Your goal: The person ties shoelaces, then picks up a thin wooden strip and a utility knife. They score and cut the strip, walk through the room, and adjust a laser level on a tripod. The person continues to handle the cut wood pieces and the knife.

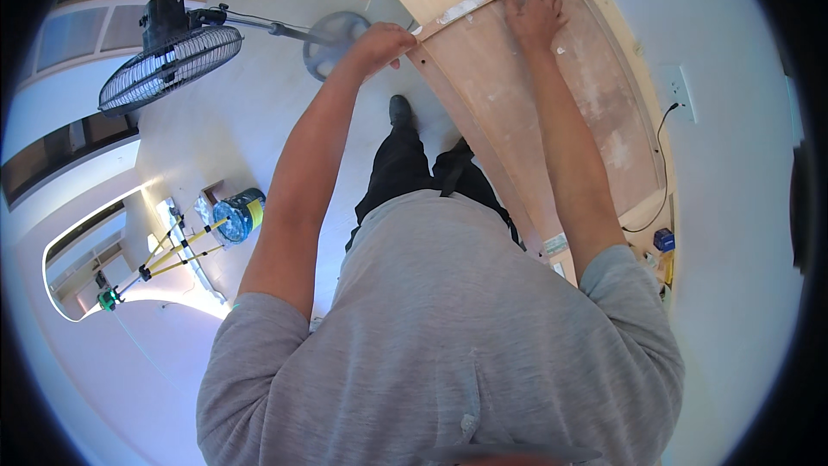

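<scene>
The person's left hand (384,45) is curled at the left end of a narrow, flat strip of reddish-brown wood with a white patch along its middle (463,7); its fingertips meet that end, but whether they truly pinch it or only rest there cannot be told from this angle. The right hand (535,17) is spread, palm down and gripping nothing, its fingers reaching up to the strip near the other end and the rest of it over the broad brown wooden panel with pale smears (595,112). The strip thus lies between the two hands, its long axis slanting from the left hand, at the panel's left edge, up and rightward past the right fingertips, crossing the panel's far end rather than running along its length. The left hand is nearer the left end, the right hand nearer the right end, so what matters is how the strip lines up across the panel between them. Beyond the panel's right side, a thin black cable (661,142) hangs from a white wall socket (680,93). Out past the left hand, over the pale floor (285,52), stands a black caged fan (171,65) on a round grey base (323,50).
</scene>
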